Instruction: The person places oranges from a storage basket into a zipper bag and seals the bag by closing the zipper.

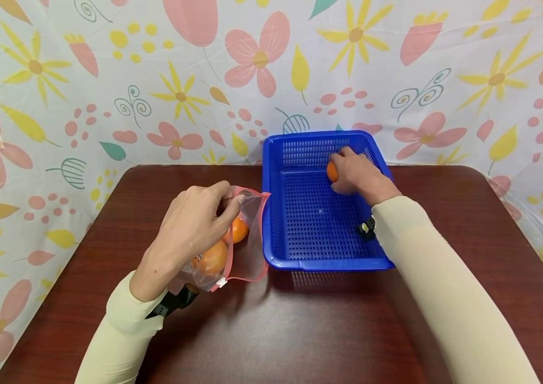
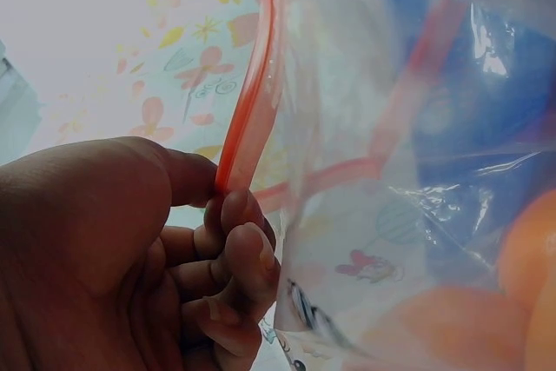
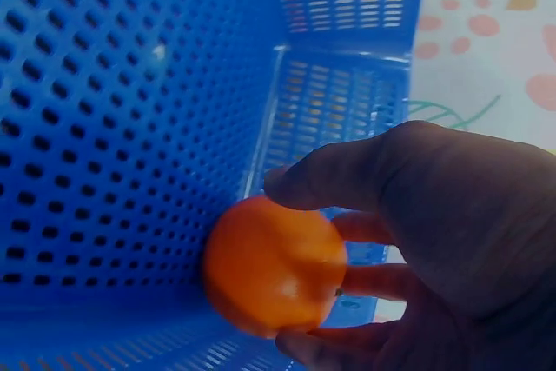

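My left hand (image 1: 182, 229) pinches the red zip edge (image 2: 246, 119) of a clear plastic zip bag (image 1: 251, 253) between thumb and fingers. The bag's mouth gapes towards the basket, and a white slider (image 1: 222, 282) sits at its near corner. Inside it lie oranges (image 1: 213, 260), partly hidden behind the hand. My right hand (image 1: 359, 176) reaches into the blue plastic basket (image 1: 329, 264) at its far right corner. There its thumb and fingers curl around an orange (image 3: 274, 267), which is near the basket floor; whether it is lifted I cannot tell.
Both the bag and the basket are on a dark brown wooden table (image 1: 300, 330). The basket's raised left wall stands right beside the bag's mouth. A flower-patterned cloth (image 1: 233, 80) hangs behind the table and along its sides.
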Tool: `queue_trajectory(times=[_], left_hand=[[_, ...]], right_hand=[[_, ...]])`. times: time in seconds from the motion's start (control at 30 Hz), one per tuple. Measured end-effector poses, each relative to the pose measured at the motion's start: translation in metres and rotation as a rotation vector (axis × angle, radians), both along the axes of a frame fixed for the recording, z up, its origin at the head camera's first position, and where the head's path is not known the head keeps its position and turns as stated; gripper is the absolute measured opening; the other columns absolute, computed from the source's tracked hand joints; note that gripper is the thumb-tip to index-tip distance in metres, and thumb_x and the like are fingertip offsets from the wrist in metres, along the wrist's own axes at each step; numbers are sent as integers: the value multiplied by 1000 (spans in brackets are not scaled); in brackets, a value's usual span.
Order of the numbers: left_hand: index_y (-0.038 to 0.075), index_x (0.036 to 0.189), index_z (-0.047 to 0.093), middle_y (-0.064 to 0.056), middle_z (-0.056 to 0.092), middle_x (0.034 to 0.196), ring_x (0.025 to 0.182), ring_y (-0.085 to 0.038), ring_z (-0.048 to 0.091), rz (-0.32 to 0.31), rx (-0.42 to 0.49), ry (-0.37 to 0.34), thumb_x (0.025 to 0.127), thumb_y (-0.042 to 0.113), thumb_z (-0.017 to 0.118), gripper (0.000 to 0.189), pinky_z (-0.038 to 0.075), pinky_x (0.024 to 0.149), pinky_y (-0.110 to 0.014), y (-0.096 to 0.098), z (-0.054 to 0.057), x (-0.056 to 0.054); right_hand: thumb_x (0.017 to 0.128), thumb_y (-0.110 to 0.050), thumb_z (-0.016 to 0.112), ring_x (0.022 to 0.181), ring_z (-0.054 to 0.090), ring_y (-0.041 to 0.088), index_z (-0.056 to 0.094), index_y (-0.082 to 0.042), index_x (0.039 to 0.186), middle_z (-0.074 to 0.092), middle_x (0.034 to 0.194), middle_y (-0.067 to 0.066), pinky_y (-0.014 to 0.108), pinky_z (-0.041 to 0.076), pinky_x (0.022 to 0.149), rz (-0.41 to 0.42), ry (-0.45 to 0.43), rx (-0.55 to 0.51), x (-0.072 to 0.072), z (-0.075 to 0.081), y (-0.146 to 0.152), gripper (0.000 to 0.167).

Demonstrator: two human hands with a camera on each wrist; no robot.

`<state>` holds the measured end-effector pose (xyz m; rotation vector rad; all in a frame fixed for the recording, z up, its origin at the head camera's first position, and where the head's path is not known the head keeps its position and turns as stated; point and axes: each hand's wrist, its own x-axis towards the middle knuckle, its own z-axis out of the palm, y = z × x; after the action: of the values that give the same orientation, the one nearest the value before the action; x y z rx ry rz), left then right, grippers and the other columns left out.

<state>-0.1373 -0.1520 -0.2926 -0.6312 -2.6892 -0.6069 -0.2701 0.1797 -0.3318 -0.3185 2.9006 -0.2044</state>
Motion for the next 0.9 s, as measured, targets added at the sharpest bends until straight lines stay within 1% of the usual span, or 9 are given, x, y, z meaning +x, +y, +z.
queue_trajectory(times=[0.07,0.13,0.2,0.3,0.4,0.57,0.73,0.9], left_hand=[[20,73,48,7,37,56,49,-14,40,1,0,-2,100,23,58,29,27,47,-33,0,0,0],[20,73,49,6,37,56,49,-14,40,0,1,-2,100,23,58,29,27,47,-33,0,0,0],[20,73,49,6,37,56,49,-14,40,0,1,-1,100,23,58,29,27,47,-33,0,0,0],[20,73,49,6,36,56,49,-14,40,0,1,0,100,23,58,29,26,47,-33,0,0,0],[20,72,48,6,36,56,49,-14,39,1,0,1,100,23,58,29,26,47,-33,0,-1,0],[20,72,48,6,36,56,49,-14,39,0,1,3,100,23,58,30,26,47,-33,0,-1,0],[20,72,48,6,36,56,49,-14,40,-2,2,3,100,23,58,30,26,47,-33,0,-1,0],[20,72,48,6,36,56,49,-14,40,-1,-3,3,100,23,59,30,27,47,-33,0,0,1]], right_hand=[[94,-14,67,142,32,66,34,2,161,23,164,34,73,31,116,-4,-26,10,1,-1,-1,76],[94,-12,67,144,27,68,35,-1,162,20,166,33,75,35,112,-4,-36,20,2,-2,-1,75],[94,-10,67,144,26,67,36,-4,162,19,166,32,75,40,107,-3,-40,28,3,-3,-3,75],[93,-8,67,142,30,64,39,-6,161,21,166,31,74,43,104,5,-35,53,3,-5,-4,74],[93,-4,65,146,26,63,38,-7,162,19,167,29,75,40,107,2,-53,70,4,-6,-5,74],[97,3,58,151,16,63,37,-9,164,14,170,28,78,31,112,-13,-95,83,4,-6,-5,71],[101,5,53,151,18,65,37,-9,164,16,170,28,78,28,113,-21,-93,79,3,-6,-5,66],[102,6,51,151,19,64,35,-11,165,16,170,28,78,27,113,-43,-106,62,2,-6,-4,67]])
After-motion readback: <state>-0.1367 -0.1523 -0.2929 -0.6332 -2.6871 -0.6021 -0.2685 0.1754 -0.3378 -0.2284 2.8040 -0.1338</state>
